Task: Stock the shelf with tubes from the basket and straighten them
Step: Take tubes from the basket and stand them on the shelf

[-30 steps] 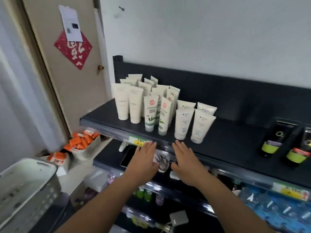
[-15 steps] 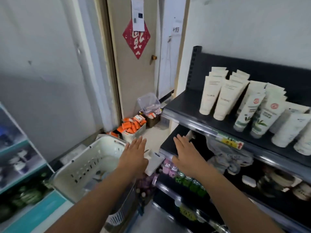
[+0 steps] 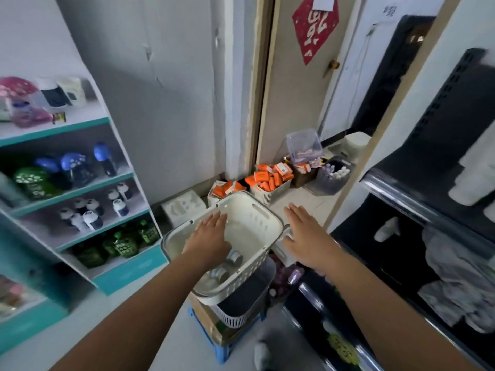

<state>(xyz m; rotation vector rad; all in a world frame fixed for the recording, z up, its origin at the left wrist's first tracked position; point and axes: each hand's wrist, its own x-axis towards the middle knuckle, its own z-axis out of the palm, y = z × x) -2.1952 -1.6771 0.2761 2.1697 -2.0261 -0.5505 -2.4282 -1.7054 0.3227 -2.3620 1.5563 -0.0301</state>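
We turned from shelf [image 3: 417, 167] to basket [image 3: 268, 217]; left hand [image 3: 211, 235] spread over remaining tubes [image 3: 233, 259], right hand [image 3: 305, 236] spread beside it, both empty.

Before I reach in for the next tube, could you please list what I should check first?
1. Any tubes in the basket: ok, a few lie at its near end.
2. The left hand over the basket: ok, fingers straight, close to the tubes.
3. A tube gripped: not ok, the left hand holds nothing yet.
4. The right hand free: ok, open, outside the basket's right rim.
5. Room on the shelf: cannot tell, mostly out of view and blurred.
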